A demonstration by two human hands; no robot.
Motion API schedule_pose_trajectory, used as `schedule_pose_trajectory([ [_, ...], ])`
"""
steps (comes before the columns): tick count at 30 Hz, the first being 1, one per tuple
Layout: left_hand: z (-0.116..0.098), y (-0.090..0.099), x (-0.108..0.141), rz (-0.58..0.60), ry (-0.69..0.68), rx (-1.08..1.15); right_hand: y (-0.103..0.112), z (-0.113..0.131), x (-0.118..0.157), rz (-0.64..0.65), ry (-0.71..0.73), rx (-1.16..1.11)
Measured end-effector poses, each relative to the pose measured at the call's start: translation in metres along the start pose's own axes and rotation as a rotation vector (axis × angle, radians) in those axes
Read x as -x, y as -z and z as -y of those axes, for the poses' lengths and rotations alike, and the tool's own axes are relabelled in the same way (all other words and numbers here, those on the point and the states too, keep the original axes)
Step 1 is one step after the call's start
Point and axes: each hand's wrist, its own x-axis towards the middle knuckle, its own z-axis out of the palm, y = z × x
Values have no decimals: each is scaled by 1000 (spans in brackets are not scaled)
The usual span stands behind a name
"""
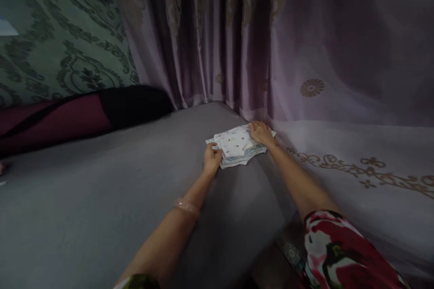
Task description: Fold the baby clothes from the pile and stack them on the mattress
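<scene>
A small stack of folded white printed clothes (pixel 234 141) lies near the corner of the grey bed. Layers of pale blue cloth show at its near side. My left hand (pixel 212 159) grips the stack's left edge, thumb and fingers bent around the cloth. At the opposite end my right hand (pixel 260 132) is closed over the right edge, its fingers curling onto the far side. Both hands touch the stack, and what lies under the fingers is hidden.
The grey sheet (pixel 111 198) spreads to the left. A long maroon and black bag (pixel 105 110) rests against the green patterned wall (pixel 74 31). Purple curtains (pixel 233 45) hang behind the corner and down the right side. Dim, partly hidden objects (pixel 290 253) sit low beside the bed.
</scene>
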Motion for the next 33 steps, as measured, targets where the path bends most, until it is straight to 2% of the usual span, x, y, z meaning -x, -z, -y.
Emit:
schedule_pose_trajectory([
  [4, -3, 15, 8, -3, -106, -69, -14, 11, -8, 192, -96, -96],
  [7, -6, 49, 9, -34, -168, -207, -19, 7, -10, 239, -117, -115],
  [9, -8, 86, 8, -55, -188, -363, -17, 6, -10, 271, -119, -124],
  [11, -8, 131, 8, -31, -197, -566, -13, 9, -10, 269, -129, -117],
  [14, -6, 204, 14, -52, -265, -920, -13, 24, -5, 142, -72, -78],
  [17, -3, 266, 28, -177, -261, -1263, -24, 43, 7, 46, 69, -37],
  [19, -1, 292, 40, -269, -202, -1383, -33, 51, 15, 21, 115, 1],
  [22, 0, 307, 54, -318, -170, -1417, -40, 52, 21, -84, 157, 53],
  [27, -4, 303, 61, -341, -181, -1441, -40, 49, 9, -20, 252, 29],
  [29, -6, 303, 61, -342, -180, -1439, -46, 56, 7, -61, 273, 21],
  [33, -6, 307, 62, -352, -207, -1433, -71, 71, 14, -110, 498, -66],
])
